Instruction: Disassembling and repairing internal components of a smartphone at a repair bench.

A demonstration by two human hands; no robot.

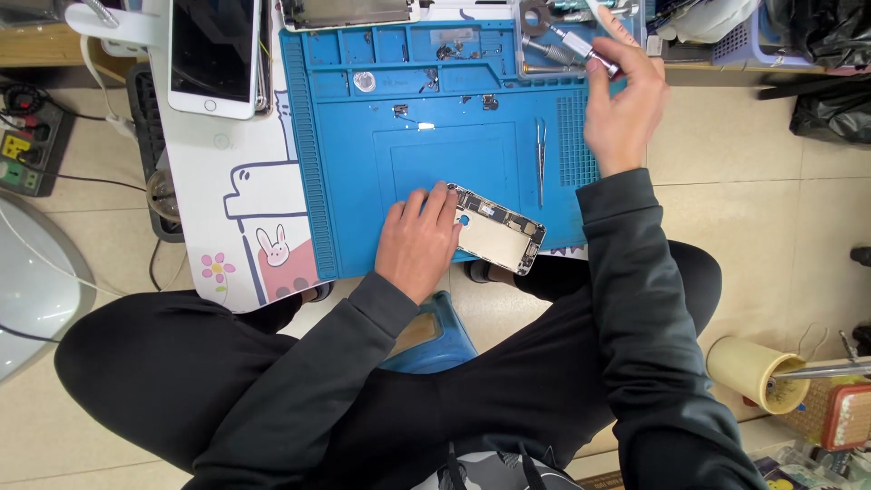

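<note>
A person in dark long sleeves and dark trousers is sitting at a low white table, seen from above through a head-worn camera. A blue repair mat is lying across the table, with small compartments moulded along its far edge.

The left hand is resting palm down on the near edge of the mat, its fingers closed over the left end of an opened phone body. The phone body is lying flat and slightly angled, its inner parts and a pale plate facing up, its right end sticking out beyond the hand.

The right hand is reaching to the far right corner of the mat, gripping a silver screwdriver between thumb and fingers. The tool is pointing up and left over the tray compartments, where other metal tools are lying.

A pair of tweezers is lying upright on the mat between the two hands, apart from both. Tiny screws and parts are scattered across the upper mat. A white smartphone with a dark screen is lying face up on the table, left of the mat. A power strip is sitting on the tiled floor at far left.
</note>
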